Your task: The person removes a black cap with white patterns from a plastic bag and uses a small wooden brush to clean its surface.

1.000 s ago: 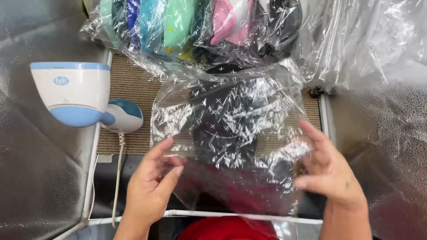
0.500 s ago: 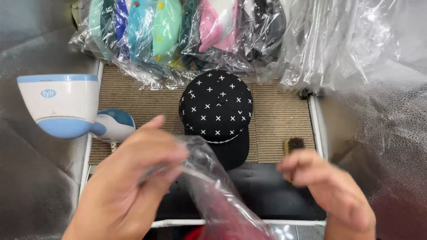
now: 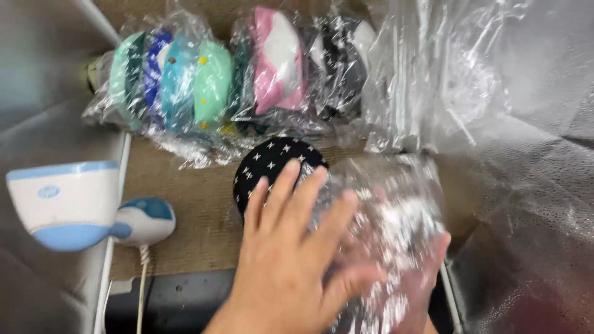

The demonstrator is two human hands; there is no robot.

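hands on a clear bag over a black cap

the left hand point(image 3: 288, 260) lies flat with its fingers spread apart, palm down, resting on the black cap with small white crosses point(image 3: 272, 166) and on the edge of a clear plastic bag point(image 3: 387, 216); its grip is open, clamped on nothing. the right hand point(image 3: 421, 278) is seen only blurred through the bag's film at the lower right, and whether its grip is closed on the plastic cannot be told. the bag lies just right of the cap and partly over it, crinkled and shiny.

the cap sits on a brown woven mat point(image 3: 185, 210) in the middle of the table. left of the mat lies a white and blue handheld steamer point(image 3: 74, 204), its cord point(image 3: 143, 278) hanging down. behind the cap a row of bagged caps point(image 3: 204, 86) stands on edge: mint green, blue, light green, pink and white, then dark ones. to the right, a loose heap of clear plastic bags point(image 3: 445, 80) rises against a grey padded surface point(image 3: 544, 185).
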